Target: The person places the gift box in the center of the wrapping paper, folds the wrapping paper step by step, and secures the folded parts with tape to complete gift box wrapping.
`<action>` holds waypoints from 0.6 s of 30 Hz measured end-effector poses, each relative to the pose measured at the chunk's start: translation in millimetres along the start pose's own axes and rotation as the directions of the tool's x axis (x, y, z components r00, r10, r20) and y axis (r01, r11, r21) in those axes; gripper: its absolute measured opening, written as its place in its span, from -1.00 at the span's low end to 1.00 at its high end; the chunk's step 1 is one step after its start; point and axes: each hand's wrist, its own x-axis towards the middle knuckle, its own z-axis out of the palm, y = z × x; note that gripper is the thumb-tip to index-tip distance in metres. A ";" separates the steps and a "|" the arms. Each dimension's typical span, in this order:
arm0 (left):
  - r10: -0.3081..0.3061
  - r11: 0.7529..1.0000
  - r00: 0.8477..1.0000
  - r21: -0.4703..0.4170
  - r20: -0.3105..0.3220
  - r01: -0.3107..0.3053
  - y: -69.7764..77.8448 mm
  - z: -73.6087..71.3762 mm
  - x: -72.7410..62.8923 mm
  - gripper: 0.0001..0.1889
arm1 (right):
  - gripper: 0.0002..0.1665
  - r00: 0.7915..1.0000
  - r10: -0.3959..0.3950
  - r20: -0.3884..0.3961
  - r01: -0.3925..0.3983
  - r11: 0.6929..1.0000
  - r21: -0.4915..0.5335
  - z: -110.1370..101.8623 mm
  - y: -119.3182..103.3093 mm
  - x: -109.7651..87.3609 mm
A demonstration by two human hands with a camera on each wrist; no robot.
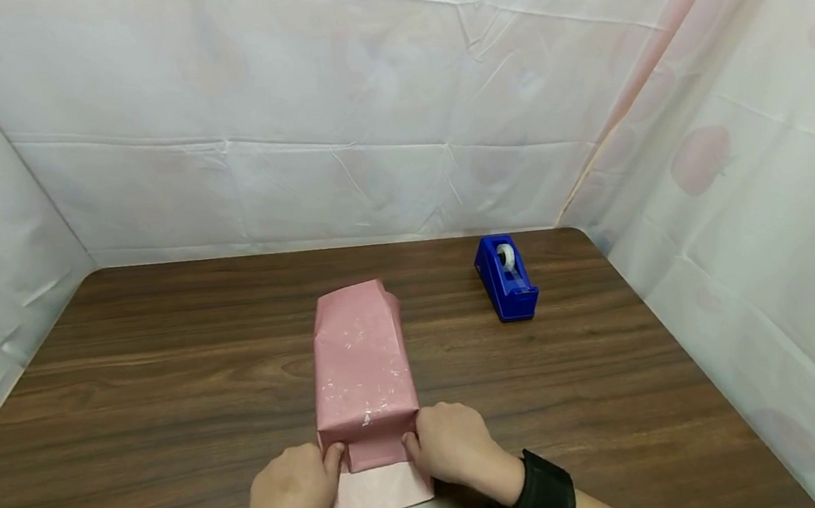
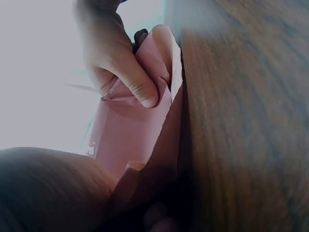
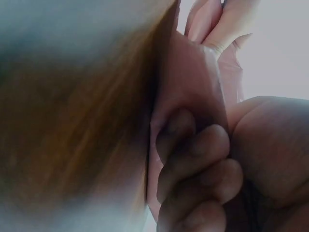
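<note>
Through the head camera I had the pink wrapped package [image 1: 361, 360] near the front of the tabletop [image 1: 165, 382], left of its middle, its long side running away from the person. Both hands were clamped on its near end, one at each side, with the folded paper between them. The left hand [image 1: 291, 489] gripped the left edge, its thumb lying against the fold; I could not tell how its other fingers lay. The right hand [image 1: 459, 441] held the right edge, and my right wrist view showed its fingers curled against the paper. In the left wrist view I saw the right thumb [image 2: 145, 92] pressed onto the pink fold. A paler flap [image 1: 378, 492] stuck out toward the person, beyond the folded part, and glossy streaks showed on the package's top.

Well apart from the package, toward the far right corner, I had a blue tape dispenser [image 1: 507, 280] with a roll of tape [image 1: 506, 256] in it. A black band [image 1: 548, 494] circled the right wrist. Pale, creased cloth [image 1: 331, 112] hung behind the tabletop and along both sides, with pinkish shapes printed on the right.
</note>
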 end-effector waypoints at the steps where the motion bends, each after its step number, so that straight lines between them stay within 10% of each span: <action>1: -0.004 1.000 1.000 -0.004 0.002 0.004 0.2 0.2 -0.1 -0.49 | -0.50 1.000 -0.005 0.002 0.005 1.000 0.001 -0.3 0.4 -0.2; 18: 0.045 0.999 0.998 0.019 0.039 -0.046 -3.7 -3.1 -12.7 -0.55 | -0.52 0.984 -0.110 0.141 0.112 0.994 -0.005 -6.0 1.4 -15.2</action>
